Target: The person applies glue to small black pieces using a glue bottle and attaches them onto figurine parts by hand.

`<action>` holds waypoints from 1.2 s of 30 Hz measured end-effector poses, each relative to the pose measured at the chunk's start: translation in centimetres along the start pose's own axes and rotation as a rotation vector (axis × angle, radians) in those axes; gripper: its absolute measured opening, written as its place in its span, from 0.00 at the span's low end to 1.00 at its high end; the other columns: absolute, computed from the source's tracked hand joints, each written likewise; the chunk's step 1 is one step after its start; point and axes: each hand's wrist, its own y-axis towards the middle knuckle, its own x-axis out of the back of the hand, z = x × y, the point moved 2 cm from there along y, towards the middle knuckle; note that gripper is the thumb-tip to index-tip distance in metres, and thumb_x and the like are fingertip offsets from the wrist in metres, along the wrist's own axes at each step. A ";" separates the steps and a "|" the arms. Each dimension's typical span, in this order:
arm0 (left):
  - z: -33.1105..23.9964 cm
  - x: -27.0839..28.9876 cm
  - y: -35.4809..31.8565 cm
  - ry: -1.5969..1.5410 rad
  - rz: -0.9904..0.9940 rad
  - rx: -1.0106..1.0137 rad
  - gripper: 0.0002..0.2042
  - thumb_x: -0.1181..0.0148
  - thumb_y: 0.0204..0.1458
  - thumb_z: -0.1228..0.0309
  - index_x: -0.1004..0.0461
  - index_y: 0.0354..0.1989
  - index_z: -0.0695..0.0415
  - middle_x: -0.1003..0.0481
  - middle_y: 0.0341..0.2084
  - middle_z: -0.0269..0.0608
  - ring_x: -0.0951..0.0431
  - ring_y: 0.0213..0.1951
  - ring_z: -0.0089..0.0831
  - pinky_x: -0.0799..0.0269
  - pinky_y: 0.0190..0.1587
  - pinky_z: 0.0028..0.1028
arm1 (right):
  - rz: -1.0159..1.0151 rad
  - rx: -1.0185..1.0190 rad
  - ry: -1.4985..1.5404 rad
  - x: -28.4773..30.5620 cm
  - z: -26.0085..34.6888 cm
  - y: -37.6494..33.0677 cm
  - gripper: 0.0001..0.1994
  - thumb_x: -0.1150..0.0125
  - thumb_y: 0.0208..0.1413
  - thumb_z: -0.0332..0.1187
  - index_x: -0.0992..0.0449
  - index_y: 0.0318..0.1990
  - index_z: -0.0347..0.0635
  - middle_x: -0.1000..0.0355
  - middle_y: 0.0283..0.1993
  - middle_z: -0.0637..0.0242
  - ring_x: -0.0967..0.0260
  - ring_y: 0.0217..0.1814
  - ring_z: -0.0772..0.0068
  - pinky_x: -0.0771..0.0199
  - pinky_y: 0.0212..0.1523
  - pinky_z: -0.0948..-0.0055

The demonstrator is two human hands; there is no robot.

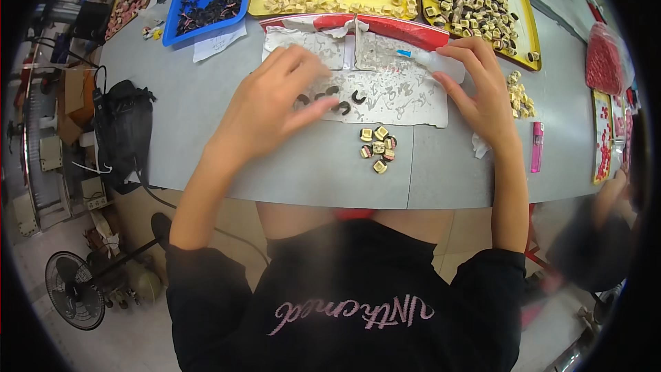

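Observation:
My right hand (477, 86) grips a translucent squeeze bottle (447, 66) between thumb and fingers. Its blue nozzle (405, 54) points left over a stained white sheet (403, 96). Above the left part of that sheet hovers my left hand (272, 100), fingers blurred by motion and thumb held apart from them; I see nothing held in it. Near its thumb lie several small black curved pieces, one black C-shaped piece (359, 97) plainly visible. Just below the sheet sits a cluster of small cream-and-black pieces (379, 147).
Along the back stand a blue tray (169, 34) of black curved pieces, a yellow tray (330, 8) of cream pieces and another yellow tray (533, 27) of cream-and-black pieces. Loose cream pieces (520, 96) and a pink lighter (537, 146) lie right. A black bag (124, 127) hangs left.

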 end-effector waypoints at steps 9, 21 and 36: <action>0.2 -1.8 -2.4 0.036 -0.092 -0.018 0.10 0.35 0.43 0.75 0.27 0.35 0.58 0.28 0.33 0.39 0.29 0.38 0.38 0.30 0.42 0.34 | 0.042 -0.051 -0.028 -0.2 0.3 0.0 0.16 0.31 0.44 0.31 0.27 0.41 0.38 0.33 0.39 0.61 0.33 0.42 0.60 0.31 0.42 0.68; -0.4 -0.5 -1.6 -0.123 -0.296 0.014 0.08 0.35 0.40 0.81 0.26 0.30 0.61 0.27 0.29 0.37 0.25 0.31 0.30 0.26 0.32 0.27 | 0.071 -0.109 0.022 0.7 0.0 -0.1 0.17 0.32 0.44 0.29 0.27 0.44 0.39 0.30 0.41 0.61 0.30 0.43 0.59 0.30 0.43 0.67; -2.7 -4.4 3.9 -0.685 -0.378 -0.008 0.09 0.35 0.43 0.84 0.25 0.34 0.64 0.26 0.36 0.40 0.24 0.39 0.26 0.23 0.38 0.22 | -0.188 -0.364 1.294 1.5 -0.8 4.4 0.15 0.44 0.62 0.40 0.29 0.46 0.35 0.30 0.37 0.65 0.33 0.33 0.77 0.31 0.38 0.77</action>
